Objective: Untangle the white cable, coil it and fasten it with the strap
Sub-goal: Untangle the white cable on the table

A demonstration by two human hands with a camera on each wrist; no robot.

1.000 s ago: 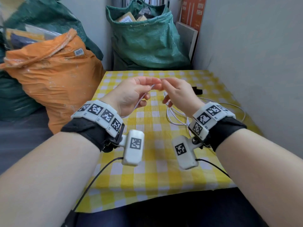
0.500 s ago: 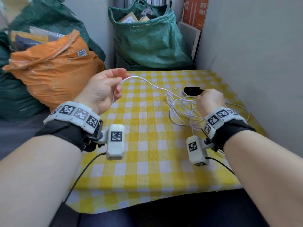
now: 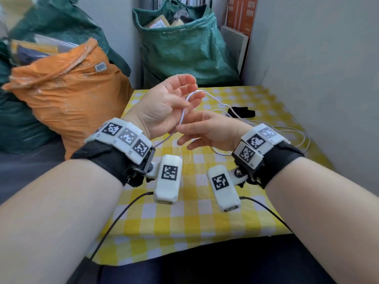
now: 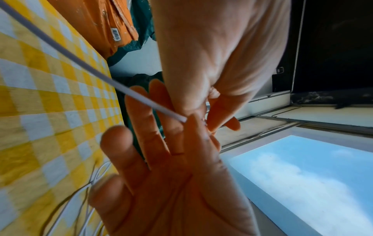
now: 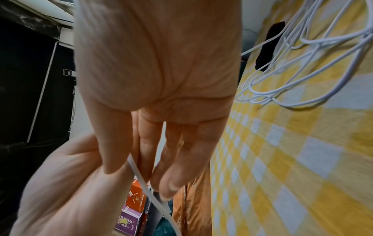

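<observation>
While both hands meet above the desk point(image 3: 205, 218) middle, a loop of the cable point(image 3: 223, 105) arcs over the left hand point(image 3: 164, 107) fingers. Left hand raised, palm toward the wearer, fingers loosely spread; the strand runs down across its palm and the thumb seems to trap it, hard to be sure. Right hand point(image 3: 211, 130) just below and touching it, fingers straight, index laid against the strand; in the right wrist view thumb and index appear to pinch it.

From the loop the cable trails away toward the desk's right side and far right corner, where most of it lies in loose overlapping loops point(image 5: 302, 67), not yet coiled. Long axis of the free run: from the hands out to the right and back. Right hand is nearer the pile. Black strap point(image 3: 242, 112) lies near the far edge, right of centre, with a strand lying across it.

Orange sack point(image 3: 67, 95) left of the desk, green sack point(image 3: 184, 48) behind the far edge, wall along the right edge. Nothing blocks the pile; the overlaps could snag when more is drawn in.
</observation>
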